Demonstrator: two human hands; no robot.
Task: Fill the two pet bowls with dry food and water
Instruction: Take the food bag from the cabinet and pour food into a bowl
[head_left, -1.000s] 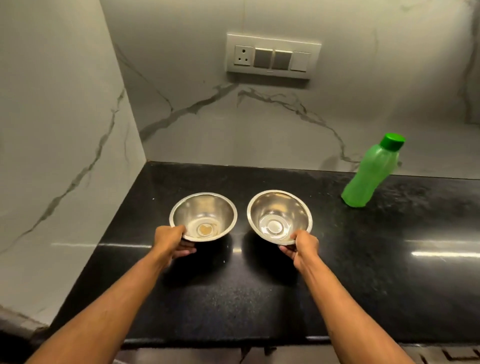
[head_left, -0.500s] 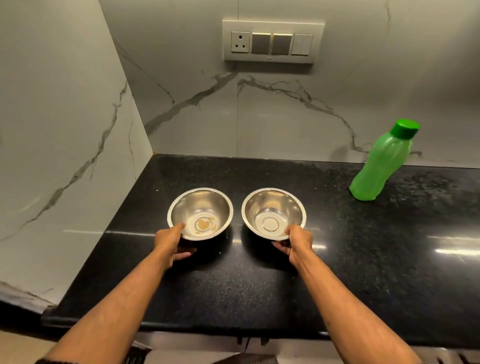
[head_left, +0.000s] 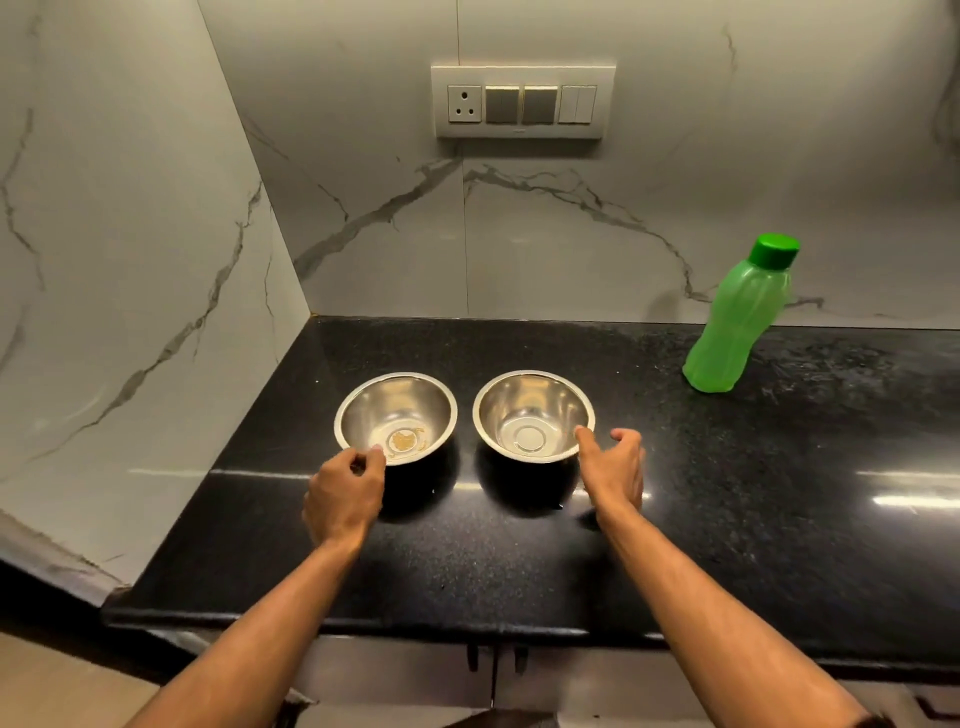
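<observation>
Two steel bowls stand side by side on the black counter (head_left: 519, 561). The left bowl (head_left: 410, 405) has a small brownish patch at its bottom. Nothing lies in the right bowl (head_left: 524, 400). My left hand (head_left: 343, 491) hovers just in front of the left bowl's near rim, fingers loosely curled and holding nothing. To the right of the right bowl is my right hand (head_left: 618, 467), fingers relaxed, its thumb tip at the bowl's rim. A green plastic bottle (head_left: 737, 322) with a green cap stands upright at the back right, apart from both hands.
Marble walls close the counter at the left and the back, making a corner behind the bowls. A socket and switch plate (head_left: 522, 101) is mounted on the back wall. The counter's front edge (head_left: 467, 631) lies below my forearms, with cabinet doors under it.
Both hands held the bowls' near rims before; now they have let go and drawn slightly back. The bowls rest flat on the counter. The camera has pulled back.
</observation>
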